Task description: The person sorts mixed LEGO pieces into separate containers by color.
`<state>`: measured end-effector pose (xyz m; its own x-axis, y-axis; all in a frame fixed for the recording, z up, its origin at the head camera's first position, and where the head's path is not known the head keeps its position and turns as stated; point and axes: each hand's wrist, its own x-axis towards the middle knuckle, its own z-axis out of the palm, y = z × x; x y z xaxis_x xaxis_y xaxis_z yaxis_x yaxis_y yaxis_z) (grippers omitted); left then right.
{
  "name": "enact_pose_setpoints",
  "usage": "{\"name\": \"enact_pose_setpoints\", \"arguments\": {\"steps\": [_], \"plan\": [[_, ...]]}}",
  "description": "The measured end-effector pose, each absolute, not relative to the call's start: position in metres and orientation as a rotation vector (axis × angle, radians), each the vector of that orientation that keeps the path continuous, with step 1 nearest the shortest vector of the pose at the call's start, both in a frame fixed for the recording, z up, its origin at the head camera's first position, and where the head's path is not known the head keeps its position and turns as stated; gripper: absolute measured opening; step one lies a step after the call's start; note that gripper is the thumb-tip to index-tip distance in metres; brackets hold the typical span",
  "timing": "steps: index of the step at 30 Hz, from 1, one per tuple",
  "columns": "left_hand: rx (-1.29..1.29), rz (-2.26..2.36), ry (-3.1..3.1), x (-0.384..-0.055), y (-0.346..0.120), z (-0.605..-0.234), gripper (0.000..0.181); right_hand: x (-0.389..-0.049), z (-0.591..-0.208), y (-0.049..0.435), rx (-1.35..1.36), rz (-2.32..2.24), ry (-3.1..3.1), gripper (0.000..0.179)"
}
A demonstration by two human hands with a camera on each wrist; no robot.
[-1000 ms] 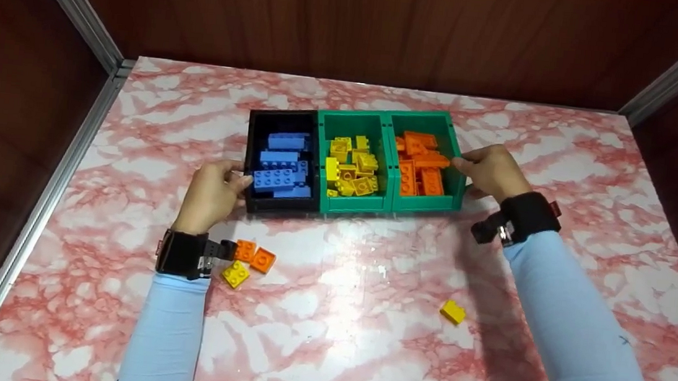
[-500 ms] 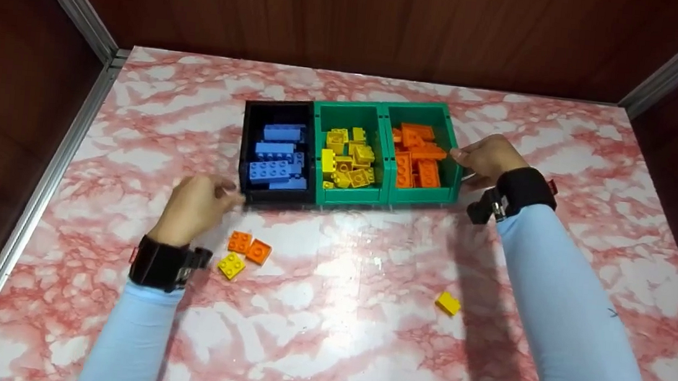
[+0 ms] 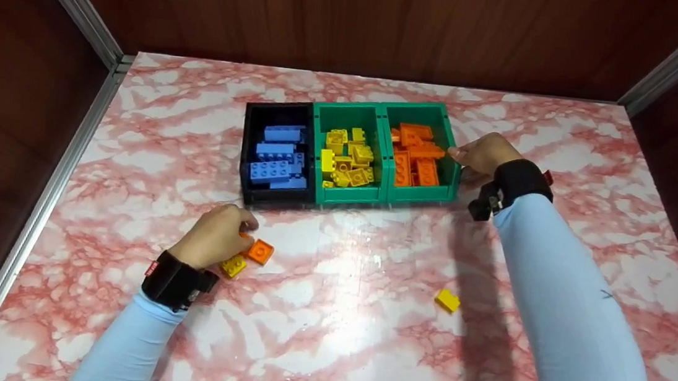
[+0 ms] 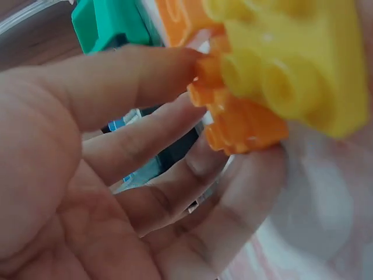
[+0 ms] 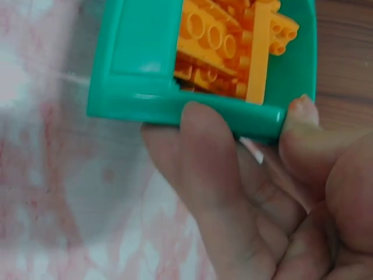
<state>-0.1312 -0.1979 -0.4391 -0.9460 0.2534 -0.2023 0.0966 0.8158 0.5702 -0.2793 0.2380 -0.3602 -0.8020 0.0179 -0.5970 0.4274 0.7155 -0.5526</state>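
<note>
Over a small cluster of toy bricks, my left hand (image 3: 215,238) has its thumb and fingers around an orange toy brick (image 4: 245,122), which the hand mostly covers in the head view. A yellow brick (image 3: 233,265) lies by the palm, and another orange brick (image 3: 260,251) is just right of the fingertips. At the right end of the bin row, my right hand (image 3: 486,156) grips the side of a green bin (image 3: 422,193). Its thumb is at the rim and its fingers are against the outer wall. Orange bricks (image 3: 426,173) fill part of that bin.
Joined in the row are a middle green bin (image 3: 351,196) with yellow bricks (image 3: 362,154) and a black bin (image 3: 279,198) with blue bricks (image 3: 272,170). A lone yellow brick (image 3: 447,300) lies front right. Wooden panels (image 3: 367,22) enclose the marbled table (image 3: 311,349).
My left hand has left the black bin's side and come down toward me onto the loose bricks, taking hold of an orange one. My right hand has stayed at the green bin.
</note>
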Motion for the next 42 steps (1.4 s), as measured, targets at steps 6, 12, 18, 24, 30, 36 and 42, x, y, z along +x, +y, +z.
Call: {"name": "enact_pose_setpoints", "arguments": {"steps": [6,12,18,24,30,36,42], "plan": [[0.351,0.762,2.708,-0.130,-0.191,-0.429,0.018,-0.279,-0.354,0.235,0.263,-0.722,2.454,0.063],[0.471,0.771,2.755,-0.128,-0.179,-0.405,0.013,-0.278,-0.350,0.226,0.241,-0.661,2.521,0.060],[0.631,0.771,2.776,-0.140,-0.147,-0.376,0.019,-0.275,-0.350,0.225,0.204,-0.664,2.582,0.053],[0.811,0.822,2.780,-0.158,-0.109,-0.355,0.013,-0.268,-0.348,0.223,0.155,-0.617,2.685,0.048],[0.861,0.891,2.792,-0.165,-0.091,-0.352,0.013,-0.261,-0.352,0.216,0.178,-0.671,2.670,0.046],[0.874,0.930,2.806,-0.169,-0.085,-0.352,0.012,-0.262,-0.354,0.215,0.153,-0.653,2.721,0.043],[0.839,0.933,2.790,-0.176,-0.079,-0.349,0.014,-0.264,-0.350,0.216,0.175,-0.632,2.710,0.045]]}}
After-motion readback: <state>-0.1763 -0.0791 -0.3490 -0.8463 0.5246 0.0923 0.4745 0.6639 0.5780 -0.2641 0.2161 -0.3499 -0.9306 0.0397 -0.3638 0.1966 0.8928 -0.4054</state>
